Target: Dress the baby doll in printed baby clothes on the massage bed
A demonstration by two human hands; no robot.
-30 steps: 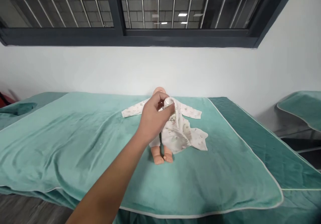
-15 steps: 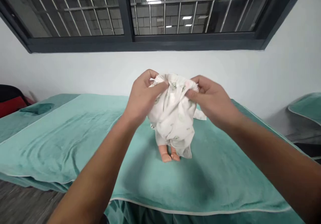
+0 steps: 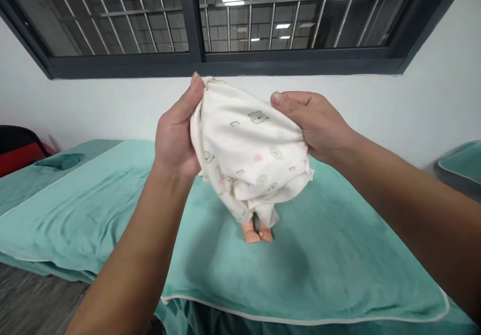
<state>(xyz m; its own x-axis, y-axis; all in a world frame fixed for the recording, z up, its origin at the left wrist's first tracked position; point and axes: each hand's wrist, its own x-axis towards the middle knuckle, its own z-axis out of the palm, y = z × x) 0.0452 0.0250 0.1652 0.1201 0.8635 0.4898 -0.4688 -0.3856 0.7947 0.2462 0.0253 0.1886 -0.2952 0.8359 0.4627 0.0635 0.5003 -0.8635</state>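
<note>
A white baby garment [image 3: 255, 139] printed with small green bears is stretched between my two hands. My left hand [image 3: 178, 129] grips its upper left edge, thumb on top and fingers behind the cloth. On the other side, my right hand [image 3: 310, 119] pinches the upper right edge between thumb and fingers. Behind and below the cloth is a baby doll; only its feet [image 3: 257, 232] and lower legs show, resting on the green blanket [image 3: 300, 275]. The doll's head and body are hidden by the cloth.
A second green-covered section [image 3: 93, 200] lies to the left, with a red and black bag [image 3: 18, 149] beyond it. Behind stands a white wall [image 3: 112, 104] under a dark-framed, barred window [image 3: 225, 64]. Another green cloth [image 3: 462, 159] shows at the far right.
My hands have moved apart and upward, the left one further left. The bunched garment is now spread wide, its printed side facing me. The doll's feet stay nearly in place.
</note>
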